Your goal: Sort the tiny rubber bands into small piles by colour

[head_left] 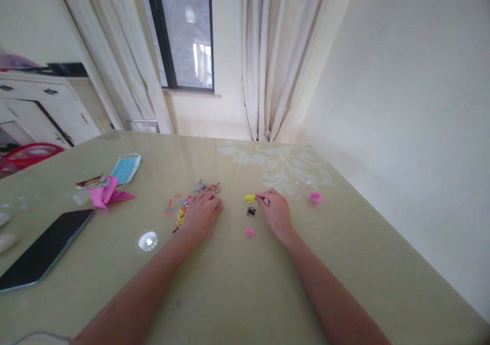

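My left hand (pixel 201 212) lies palm down, fingers stretched over a loose heap of small coloured rubber bands (pixel 209 187). It hides part of the heap; yellow, orange, blue and black bands show around it. My right hand (pixel 276 211) is closed in a pinch, thumb and forefinger at the right edge of a small yellow rubber band pile (pixel 249 198). A yellow band seems to be between the fingertips, though too small to see well. Below that sit a black rubber band pile (pixel 251 211) and a pink rubber band pile (pixel 249 232), each apart from the others.
Right of my right hand are a small pink cup-shaped piece (pixel 315 198) and a clear plastic piece (pixel 301 186). At left lie a phone-like dark slab (pixel 46 245), a pink folded-paper shape (pixel 109 194) and a blue face mask (pixel 125 169). The table meets a wall at right.
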Motion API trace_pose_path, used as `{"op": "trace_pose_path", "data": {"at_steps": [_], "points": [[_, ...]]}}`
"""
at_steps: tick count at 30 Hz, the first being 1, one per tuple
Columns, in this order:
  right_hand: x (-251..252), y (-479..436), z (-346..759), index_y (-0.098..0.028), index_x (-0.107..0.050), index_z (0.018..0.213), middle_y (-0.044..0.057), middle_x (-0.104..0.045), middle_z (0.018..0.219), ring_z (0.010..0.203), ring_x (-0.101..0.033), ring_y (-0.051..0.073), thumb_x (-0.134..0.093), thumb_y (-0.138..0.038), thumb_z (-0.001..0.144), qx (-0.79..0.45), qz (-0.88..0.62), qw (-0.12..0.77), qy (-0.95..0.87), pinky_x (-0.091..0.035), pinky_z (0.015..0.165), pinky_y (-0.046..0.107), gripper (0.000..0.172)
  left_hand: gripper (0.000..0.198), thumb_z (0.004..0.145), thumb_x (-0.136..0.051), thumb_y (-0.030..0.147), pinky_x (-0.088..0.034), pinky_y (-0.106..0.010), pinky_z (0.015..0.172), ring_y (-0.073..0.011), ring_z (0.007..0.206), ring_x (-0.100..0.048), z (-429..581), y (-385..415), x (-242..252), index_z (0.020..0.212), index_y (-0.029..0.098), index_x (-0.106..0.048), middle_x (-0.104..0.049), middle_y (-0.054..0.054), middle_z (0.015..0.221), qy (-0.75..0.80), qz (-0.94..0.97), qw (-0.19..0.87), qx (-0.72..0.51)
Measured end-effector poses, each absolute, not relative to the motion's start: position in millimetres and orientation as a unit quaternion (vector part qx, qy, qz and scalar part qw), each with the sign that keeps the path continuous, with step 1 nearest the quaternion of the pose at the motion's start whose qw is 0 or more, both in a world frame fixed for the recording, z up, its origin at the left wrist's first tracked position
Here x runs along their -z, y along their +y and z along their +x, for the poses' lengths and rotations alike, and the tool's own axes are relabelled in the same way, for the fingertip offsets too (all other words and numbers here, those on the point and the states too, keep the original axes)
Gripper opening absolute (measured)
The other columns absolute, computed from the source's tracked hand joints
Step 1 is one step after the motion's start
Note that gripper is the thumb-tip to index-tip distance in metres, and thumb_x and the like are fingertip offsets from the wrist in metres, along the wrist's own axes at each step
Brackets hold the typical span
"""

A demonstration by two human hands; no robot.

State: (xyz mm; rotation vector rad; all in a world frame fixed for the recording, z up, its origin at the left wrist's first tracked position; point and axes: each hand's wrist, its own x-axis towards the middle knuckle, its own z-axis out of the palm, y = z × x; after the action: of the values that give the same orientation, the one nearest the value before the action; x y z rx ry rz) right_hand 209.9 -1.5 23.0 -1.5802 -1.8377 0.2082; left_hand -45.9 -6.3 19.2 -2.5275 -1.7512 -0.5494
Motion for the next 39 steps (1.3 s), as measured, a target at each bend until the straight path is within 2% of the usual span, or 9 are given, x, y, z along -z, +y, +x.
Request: {"op": "trace_pose_path", "data": {"at_steps": [4, 8, 11, 16, 19, 23, 26, 33, 39], "points": [[-20, 0, 206, -0.024, -0.085, 0.104, 0.009, -0.079, 0.102, 0.085, -0.071, 0.024, -0.062, -0.023, 0.101, -0.048, -0.621, 0.309, -0.719, -0.051, 0.078, 0.035, 0.023, 0.022, 0.1, -0.055, 0.021, -0.048, -0.052, 0.1, -0.0353, 0.116, -0.066, -45, -5, -22, 0.095, 0.022, -0.076, -0.075, -0.012, 0.109, -0.558, -0.813, 0.003, 0.167], [-24, -7, 211, -0.023, -0.085, 0.106, 0.009, -0.078, 0.101, 0.087, -0.072, 0.024, -0.06, -0.023, 0.102, -0.055, -0.606, 0.347, -0.714, -0.051, 0.082, 0.036, 0.025, 0.02, 0.099, -0.053, 0.021, -0.049, -0.051, 0.098, -0.0351, 0.114, -0.067, -44, -5, -24, 0.094, 0.022, -0.072, -0.076, -0.014, 0.112, -0.563, -0.799, 0.036, 0.21], [-32, -17, 212, -0.022, -0.084, 0.105, 0.008, -0.077, 0.097, 0.08, -0.07, 0.022, -0.06, -0.027, 0.102, -0.071, -0.585, 0.395, -0.705, -0.051, 0.079, 0.036, 0.025, 0.015, 0.098, -0.053, 0.021, -0.051, -0.044, 0.092, -0.0298, 0.101, -0.069, -43, -7, -27, 0.098, 0.022, -0.068, -0.077, -0.01, 0.105, -0.56, -0.78, 0.02, 0.279], [-43, -28, 208, -0.023, -0.082, 0.103, 0.006, -0.075, 0.09, 0.065, -0.061, 0.018, -0.059, -0.033, 0.103, -0.08, -0.548, 0.449, -0.701, -0.049, 0.07, 0.033, 0.026, 0.013, 0.098, -0.052, 0.021, -0.053, -0.033, 0.078, -0.0207, 0.082, -0.069, -42, -8, -34, 0.101, 0.023, -0.065, -0.075, -0.004, 0.093, -0.523, -0.752, -0.085, 0.393], [-39, -26, 208, -0.022, -0.08, 0.101, 0.008, -0.074, 0.094, 0.076, -0.065, 0.021, -0.057, -0.027, 0.104, -0.046, -0.57, 0.395, -0.719, -0.048, 0.076, 0.035, 0.024, 0.013, 0.098, -0.053, 0.02, -0.054, -0.033, 0.079, -0.0203, 0.083, -0.069, -43, -7, -34, 0.097, 0.022, -0.066, -0.074, -0.005, 0.094, -0.501, -0.755, -0.099, 0.411], [-28, -19, 210, -0.019, -0.077, 0.101, 0.012, -0.072, 0.104, 0.101, -0.065, 0.028, -0.054, -0.011, 0.099, 0.022, -0.619, 0.236, -0.749, -0.044, 0.085, 0.039, 0.025, 0.016, 0.099, -0.053, 0.019, -0.054, -0.035, 0.083, -0.0214, 0.088, -0.07, -43, -6, -32, 0.095, 0.023, -0.069, -0.074, -0.006, 0.099, -0.498, -0.768, -0.083, 0.393], [-23, -17, 210, -0.02, -0.075, 0.105, 0.012, -0.07, 0.109, 0.106, -0.063, 0.028, -0.052, -0.003, 0.095, 0.023, -0.623, 0.176, -0.762, -0.042, 0.087, 0.038, 0.03, 0.017, 0.1, -0.054, 0.02, -0.055, -0.036, 0.087, -0.0228, 0.093, -0.07, -42, -7, -31, 0.097, 0.023, -0.07, -0.074, -0.007, 0.104, -0.498, -0.773, -0.076, 0.385], [-19, -13, 204, -0.022, -0.075, 0.114, 0.01, -0.069, 0.117, 0.112, -0.063, 0.026, -0.049, 0.002, 0.092, -0.032, -0.606, 0.185, -0.773, -0.041, 0.091, 0.036, 0.041, 0.017, 0.1, -0.055, 0.019, -0.056, -0.038, 0.09, -0.0236, 0.095, -0.071, -42, -8, -31, 0.098, 0.023, -0.071, -0.075, -0.007, 0.102, -0.498, -0.771, -0.074, 0.389], [-16, -9, 204, -0.023, -0.074, 0.124, 0.011, -0.067, 0.123, 0.116, -0.062, 0.027, -0.049, 0.001, 0.091, -0.028, -0.603, 0.188, -0.775, -0.043, 0.093, 0.037, 0.048, 0.014, 0.099, -0.059, 0.023, -0.059, -0.038, 0.089, -0.0225, 0.093, -0.074, -42, -6, -31, 0.099, 0.023, -0.073, -0.08, -0.006, 0.102, -0.491, -0.759, -0.102, 0.415]]}}
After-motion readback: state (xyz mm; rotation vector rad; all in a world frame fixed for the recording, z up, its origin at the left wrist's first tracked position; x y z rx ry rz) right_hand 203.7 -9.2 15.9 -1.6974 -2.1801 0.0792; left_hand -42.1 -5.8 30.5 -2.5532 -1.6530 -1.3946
